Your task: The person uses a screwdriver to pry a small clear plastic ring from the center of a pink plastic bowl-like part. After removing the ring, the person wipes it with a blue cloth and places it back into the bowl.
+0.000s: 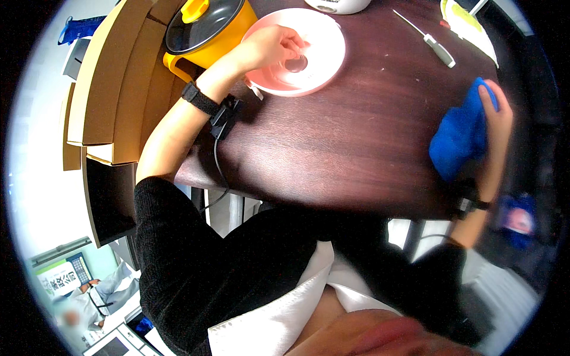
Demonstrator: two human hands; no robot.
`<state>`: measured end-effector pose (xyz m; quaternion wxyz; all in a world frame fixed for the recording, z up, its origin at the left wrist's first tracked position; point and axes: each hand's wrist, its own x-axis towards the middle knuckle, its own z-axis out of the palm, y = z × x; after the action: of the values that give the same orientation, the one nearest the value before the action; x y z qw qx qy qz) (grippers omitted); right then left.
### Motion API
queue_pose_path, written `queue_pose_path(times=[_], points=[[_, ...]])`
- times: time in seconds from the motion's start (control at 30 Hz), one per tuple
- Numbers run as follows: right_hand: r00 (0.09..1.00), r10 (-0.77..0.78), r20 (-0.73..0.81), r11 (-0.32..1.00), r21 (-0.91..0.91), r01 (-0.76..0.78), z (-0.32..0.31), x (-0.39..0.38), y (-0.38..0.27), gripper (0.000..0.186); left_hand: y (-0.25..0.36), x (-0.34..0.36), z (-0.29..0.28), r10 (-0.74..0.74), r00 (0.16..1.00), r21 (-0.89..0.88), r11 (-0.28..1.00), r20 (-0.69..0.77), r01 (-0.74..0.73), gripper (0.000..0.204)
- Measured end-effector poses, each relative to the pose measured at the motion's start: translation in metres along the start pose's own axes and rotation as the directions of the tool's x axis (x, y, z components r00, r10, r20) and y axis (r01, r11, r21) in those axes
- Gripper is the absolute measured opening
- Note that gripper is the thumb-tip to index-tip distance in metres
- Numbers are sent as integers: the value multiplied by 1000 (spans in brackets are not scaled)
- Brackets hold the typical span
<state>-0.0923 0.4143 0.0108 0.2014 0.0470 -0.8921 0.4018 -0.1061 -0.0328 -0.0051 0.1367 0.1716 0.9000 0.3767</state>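
My left hand [274,47] reaches over a pink round shallow dish [329,44] with a pale inside. Its fingers are curled together above the dish's middle; what they hold, if anything, is hidden. A small tab sticks out from the dish's near left rim. At the right edge of the table, a bunched blue cloth [456,139] is gripped by my right hand [500,113], the thumb side lying along its top. The cloth hangs down against the tabletop.
Beside my left forearm stands a yellow pot [222,41] with a dark lid. An open cardboard box [113,89] is at the left. A screwdriver [436,47] lies on the dark wooden table [314,148]. A white appliance [338,5] and a white-and-green object [469,26] stand at the far side.
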Motion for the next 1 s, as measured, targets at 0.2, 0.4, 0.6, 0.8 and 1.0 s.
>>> queue_pose_path(times=[0.2, 0.4, 0.6, 0.8, 1.0], points=[[999, 28, 16, 999, -26, -28, 1, -4, 2, 26, 5, 5, 3, 93, 990, 157, 985, -105, -76, 13], [998, 52, 45, 998, -29, -51, 0, -3, 8, 29, -4, 5, 2, -6, 994, 243, 970, -106, 32, 12], [995, 74, 64, 996, -51, -70, -1, -2, 11, 31, -6, 5, 0, 0, 996, 156, 988, -85, 13, 12], [999, 39, 14, 999, -36, -39, 3, -7, -2, 25, -4, 3, 3, -24, 996, 200, 979, -88, 41, 14], [999, 39, 13, 999, -12, -39, 3, -8, 0, 26, -4, 2, 2, 45, 990, 268, 963, -134, -8, 18]])
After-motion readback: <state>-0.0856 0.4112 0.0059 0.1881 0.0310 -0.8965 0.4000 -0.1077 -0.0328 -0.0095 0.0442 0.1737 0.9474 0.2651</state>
